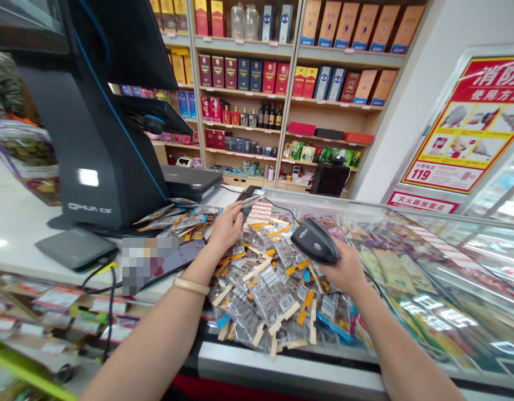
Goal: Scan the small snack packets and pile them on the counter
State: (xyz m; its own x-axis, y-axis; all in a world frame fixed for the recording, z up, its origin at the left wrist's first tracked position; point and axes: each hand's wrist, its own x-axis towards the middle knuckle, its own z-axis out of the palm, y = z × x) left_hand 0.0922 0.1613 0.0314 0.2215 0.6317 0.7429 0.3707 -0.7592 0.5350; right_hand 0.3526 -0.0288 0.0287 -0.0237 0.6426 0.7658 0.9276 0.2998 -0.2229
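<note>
My right hand (347, 268) grips a black handheld barcode scanner (316, 241) whose head points to the left. The scanner is above a large heap of small clear packets (260, 295) with orange, blue and cream strips, spread over the glass counter. My left hand (226, 227) is at the far left edge of the heap, with a thin flat packet (250, 201) at its fingertips. A gold bangle (191, 286) circles the left wrist. More packets (185, 220) lie left of that hand, beside the cash register (102, 145).
A phone (177, 260), partly blurred out, and a flat grey device (76, 248) lie on the white counter (10, 223). Cables hang over its front edge. Bagged goods show through the glass display case (432, 267) at right. Behind stand shelves (248, 92) of boxes and bottles.
</note>
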